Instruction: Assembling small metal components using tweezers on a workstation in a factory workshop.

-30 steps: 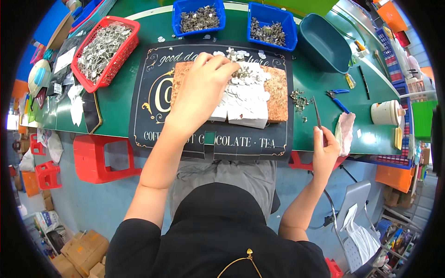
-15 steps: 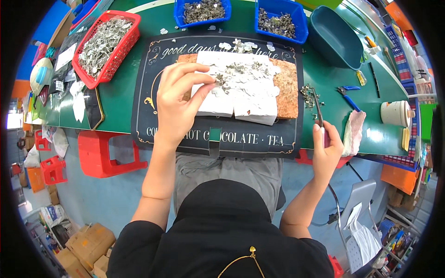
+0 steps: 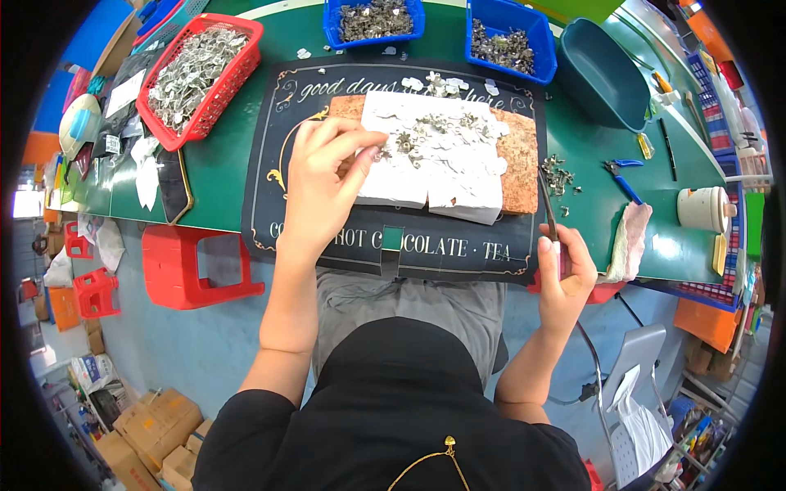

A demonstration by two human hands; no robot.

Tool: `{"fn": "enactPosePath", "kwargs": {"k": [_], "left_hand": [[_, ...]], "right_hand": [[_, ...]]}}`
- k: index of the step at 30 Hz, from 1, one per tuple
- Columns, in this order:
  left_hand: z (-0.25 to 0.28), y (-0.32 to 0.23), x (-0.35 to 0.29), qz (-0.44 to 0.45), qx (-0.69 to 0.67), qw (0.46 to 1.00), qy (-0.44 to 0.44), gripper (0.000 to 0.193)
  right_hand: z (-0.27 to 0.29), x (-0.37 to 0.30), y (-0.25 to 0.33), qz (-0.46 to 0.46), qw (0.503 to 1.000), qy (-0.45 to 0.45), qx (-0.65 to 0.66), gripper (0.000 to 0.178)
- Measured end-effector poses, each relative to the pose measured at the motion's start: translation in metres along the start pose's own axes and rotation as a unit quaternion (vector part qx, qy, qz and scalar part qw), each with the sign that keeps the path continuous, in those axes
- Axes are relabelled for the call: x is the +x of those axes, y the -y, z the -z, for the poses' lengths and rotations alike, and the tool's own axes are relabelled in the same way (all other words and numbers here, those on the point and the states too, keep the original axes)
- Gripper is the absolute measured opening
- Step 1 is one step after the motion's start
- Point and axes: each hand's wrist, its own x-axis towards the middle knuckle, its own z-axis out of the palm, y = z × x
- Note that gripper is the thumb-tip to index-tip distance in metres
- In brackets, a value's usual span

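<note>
My left hand (image 3: 327, 176) is over the left part of the white blocks (image 3: 393, 184), thumb and forefinger pinched on what looks like a small metal part (image 3: 377, 154). Small silvery metal parts (image 3: 407, 147) and flat white pieces (image 3: 458, 151) cover the top of the blocks, just right of my fingertips. The blocks rest on a reddish-brown brick slab (image 3: 518, 164). My right hand (image 3: 566, 270) is closed round dark, slender tweezers (image 3: 548, 204) with a pinkish grip. They point away from me, beside the mat's right edge.
Beneath the slab lies a black printed mat (image 3: 311, 221) on the green table (image 3: 217, 168). A red basket (image 3: 202, 123) and two blue bins (image 3: 377, 39) hold metal parts. Loose parts (image 3: 557, 176), blue-handled pliers (image 3: 626, 180), a cloth (image 3: 629, 241) and a white pot (image 3: 702, 209) are at right.
My right hand has drawn the tweezers left and a little nearer, away from the loose parts. My left fingertips have pulled slightly away from the metal parts. The whole view has shifted a little.
</note>
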Motion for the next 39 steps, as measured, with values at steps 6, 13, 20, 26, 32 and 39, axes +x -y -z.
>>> {"fn": "enactPosePath", "kwargs": {"k": [6,13,20,26,32,39], "left_hand": [[0.004,-0.001,0.004,-0.024,0.067,0.996,0.049,0.016],[0.005,-0.002,-0.001,0.049,-0.087,0.995,-0.015,0.008],[0.004,-0.035,-0.022,0.134,-0.493,0.857,0.068,0.012],[-0.01,-0.043,-0.03,0.108,-0.446,0.888,0.026,0.011],[0.001,-0.045,-0.029,0.133,-0.401,0.9,0.108,0.015],[0.006,-0.045,-0.026,0.078,-0.298,0.941,0.142,0.019]], "right_hand": [[-0.002,-0.004,0.002,-0.007,1.0,0.022,0.0,0.015],[-0.003,-0.007,0.007,0.0,0.999,0.037,0.003,0.016],[-0.015,-0.012,0.023,-0.004,0.978,0.164,0.127,0.019],[-0.024,-0.015,0.028,0.08,0.979,0.154,0.103,0.02],[-0.022,-0.014,0.027,0.05,0.986,0.147,0.061,0.016],[-0.021,-0.016,0.024,0.011,0.979,0.2,0.041,0.012]]}}
